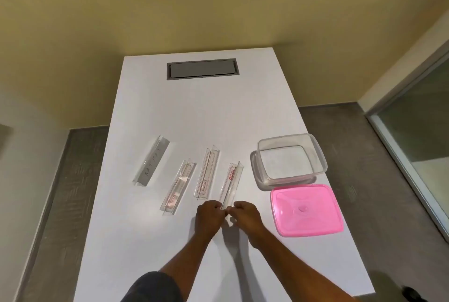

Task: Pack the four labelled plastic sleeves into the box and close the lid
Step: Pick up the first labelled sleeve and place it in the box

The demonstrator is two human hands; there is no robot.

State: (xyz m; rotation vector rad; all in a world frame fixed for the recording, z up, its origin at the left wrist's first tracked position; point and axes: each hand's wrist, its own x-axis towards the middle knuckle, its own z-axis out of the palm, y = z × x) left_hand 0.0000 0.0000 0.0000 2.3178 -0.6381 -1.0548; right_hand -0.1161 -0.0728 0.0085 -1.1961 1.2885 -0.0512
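Several clear plastic sleeves lie in a row on the white table (170,107). From left: one with a grey label (152,160), one with a pale pink label (178,187), a third with a red-lettered label (207,173), and the rightmost with a red label (231,181). My left hand (208,216) and my right hand (245,215) both pinch the near end of the rightmost sleeve, which rests on the table. The clear box (290,158) stands open and empty to the right. Its pink lid (306,209) lies flat in front of it.
A grey cable hatch (202,68) is set into the table's far end. The table's right edge runs just past the box and lid. A glass partition (418,136) stands at the right, with grey floor around the table.
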